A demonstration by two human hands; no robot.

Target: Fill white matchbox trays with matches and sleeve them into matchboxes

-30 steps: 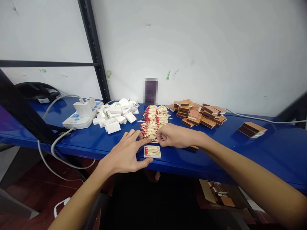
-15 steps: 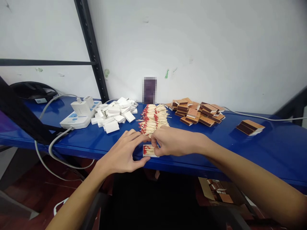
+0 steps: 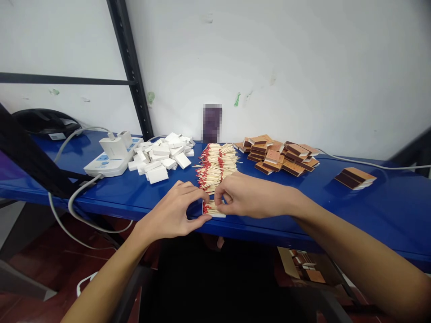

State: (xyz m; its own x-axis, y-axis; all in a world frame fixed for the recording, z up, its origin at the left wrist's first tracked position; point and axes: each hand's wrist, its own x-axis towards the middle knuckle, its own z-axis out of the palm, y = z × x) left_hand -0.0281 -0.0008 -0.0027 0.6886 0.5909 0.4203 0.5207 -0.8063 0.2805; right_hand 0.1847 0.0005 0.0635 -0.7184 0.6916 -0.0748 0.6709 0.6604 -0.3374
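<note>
White tray [image 3: 220, 216] may tip, spilling matches [image 3: 211, 208], if the right hand [image 3: 244, 194] presses unevenly beside the curved left hand [image 3: 178, 211]; whether either grips, I cannot tell.

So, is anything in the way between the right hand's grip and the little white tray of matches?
No, nothing visible: the right hand's grip is right at the white tray, hiding part of the matches inside. The left hand curves around the tray's left end, not between them.
</note>
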